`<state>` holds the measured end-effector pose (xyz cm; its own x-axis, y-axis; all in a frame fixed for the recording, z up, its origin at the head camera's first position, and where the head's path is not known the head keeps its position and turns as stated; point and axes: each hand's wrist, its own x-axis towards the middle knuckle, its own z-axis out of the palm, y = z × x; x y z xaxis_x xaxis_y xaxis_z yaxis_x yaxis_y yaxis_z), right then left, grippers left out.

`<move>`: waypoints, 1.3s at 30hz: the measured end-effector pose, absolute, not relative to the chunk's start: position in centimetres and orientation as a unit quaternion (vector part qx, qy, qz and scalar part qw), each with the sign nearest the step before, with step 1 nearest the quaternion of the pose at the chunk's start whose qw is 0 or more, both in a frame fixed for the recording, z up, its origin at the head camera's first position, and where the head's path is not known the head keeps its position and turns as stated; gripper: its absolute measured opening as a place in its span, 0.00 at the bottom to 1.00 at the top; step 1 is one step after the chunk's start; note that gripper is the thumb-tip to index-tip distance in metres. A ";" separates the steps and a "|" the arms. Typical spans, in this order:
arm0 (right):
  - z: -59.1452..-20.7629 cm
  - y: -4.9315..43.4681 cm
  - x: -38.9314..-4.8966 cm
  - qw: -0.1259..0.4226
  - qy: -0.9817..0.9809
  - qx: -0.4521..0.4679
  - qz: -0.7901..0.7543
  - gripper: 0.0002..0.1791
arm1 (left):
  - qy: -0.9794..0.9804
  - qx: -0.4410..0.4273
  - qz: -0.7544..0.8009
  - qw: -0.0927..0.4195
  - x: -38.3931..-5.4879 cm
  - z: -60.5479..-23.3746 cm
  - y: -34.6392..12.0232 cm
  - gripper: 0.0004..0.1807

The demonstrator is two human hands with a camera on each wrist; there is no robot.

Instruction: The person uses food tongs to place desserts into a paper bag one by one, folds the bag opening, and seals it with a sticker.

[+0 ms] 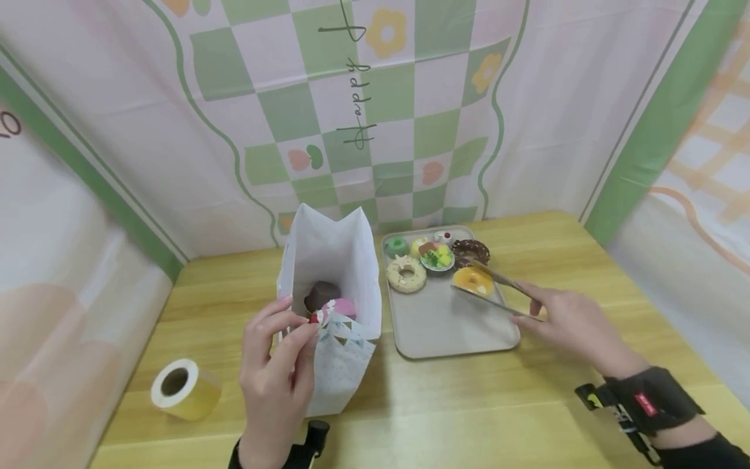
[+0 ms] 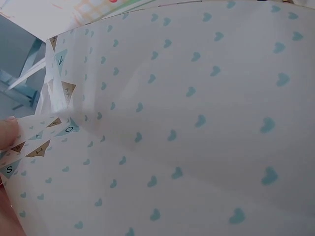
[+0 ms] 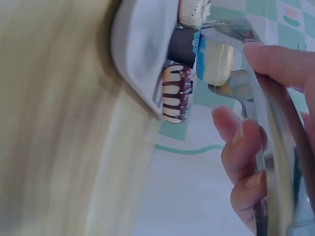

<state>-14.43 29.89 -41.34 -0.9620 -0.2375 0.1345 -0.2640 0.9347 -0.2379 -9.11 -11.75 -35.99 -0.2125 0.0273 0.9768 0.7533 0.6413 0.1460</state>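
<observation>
A: Right hand (image 1: 577, 322)?

B: Grasping the tongs (image 1: 502, 279), fingers and thumb curled about the two arms. Between the tips, a yellow donut (image 1: 473, 281). The right wrist view shows it raised, clear of the tray (image 1: 451, 335) and over its far right part.

A: Left hand (image 1: 272, 368)?

B: At the bag (image 1: 342, 384), left of the tray. Thumb and forefinger pinch the near edge of its mouth. In the left wrist view only fingertips show at that edge; the rest of the hand is out of sight there.

A: State of the bag?

B: Upright, mouth open, white inside, small hearts and pennants printed outside. A brown piece (image 1: 322, 296) and a pink piece (image 1: 342, 308) lie within, partly hidden by the near wall.

A: Others on the tray?

B: Along the far side: a green piece (image 1: 397, 245) at the far left corner, a bowl (image 1: 438, 260) of mixed bits, a chocolate donut (image 1: 471, 249) at right. A pale donut (image 1: 406, 275) sits at left, near the green piece.

A: Elsewhere?

B: A yellow roll (image 1: 199, 397) on the table (image 1: 469, 407), near left, apart from the bag.
</observation>
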 end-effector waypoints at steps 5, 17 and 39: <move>-40.6 29.7 -14.5 0.078 -0.978 0.160 0.111 0.39 | -0.706 -0.275 -0.323 0.567 -9.1 -36.0 -11.7 0.19; -39.0 28.9 -14.7 0.115 -0.969 0.198 0.094 0.38 | -0.710 -0.276 -0.324 0.561 -9.0 -36.1 -11.8 0.18; -33.8 28.0 -16.0 0.202 -0.931 0.304 0.009 0.39 | -0.701 -0.280 -0.332 0.566 -9.3 -36.0 -11.6 0.18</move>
<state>-15.97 28.03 -33.79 -0.7335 -0.5629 0.3809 -0.5702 0.8146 0.1058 -9.27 -11.64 -36.02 -0.2037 0.0171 0.9789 0.7678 0.6232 0.1489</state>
